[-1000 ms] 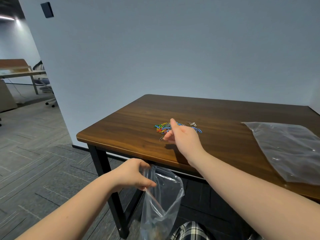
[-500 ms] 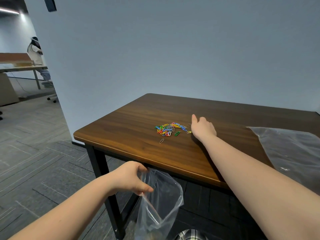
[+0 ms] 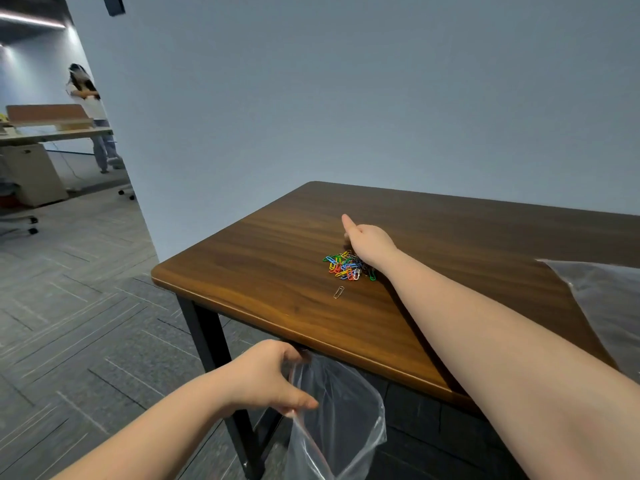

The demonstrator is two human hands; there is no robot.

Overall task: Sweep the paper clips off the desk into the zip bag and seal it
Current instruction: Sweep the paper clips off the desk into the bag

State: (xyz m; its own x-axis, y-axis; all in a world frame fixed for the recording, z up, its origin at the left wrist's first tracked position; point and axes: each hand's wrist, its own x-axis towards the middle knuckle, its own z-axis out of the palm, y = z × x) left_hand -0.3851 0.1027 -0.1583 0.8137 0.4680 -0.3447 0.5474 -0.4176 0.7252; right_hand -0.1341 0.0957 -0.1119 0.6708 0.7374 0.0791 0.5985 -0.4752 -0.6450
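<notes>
A heap of coloured paper clips (image 3: 346, 266) lies on the dark wooden desk (image 3: 277, 258), with one silver clip (image 3: 338, 292) apart, closer to the front edge. My right hand (image 3: 369, 242) rests edge-down on the desk just behind and right of the heap, thumb up, fingers hidden behind it. My left hand (image 3: 268, 377) pinches the rim of a clear zip bag (image 3: 337, 420), which hangs open below the desk's front edge.
A second clear plastic bag (image 3: 609, 306) lies on the desk at the right. The desk's black leg (image 3: 214, 355) stands just left of the hanging bag. A grey wall runs behind the desk. A person stands by another desk (image 3: 52, 133) far left.
My right hand went from in front of the clips to their right side, then round to behind them. The heap has been pushed tighter. My left hand keeps hold of the bag.
</notes>
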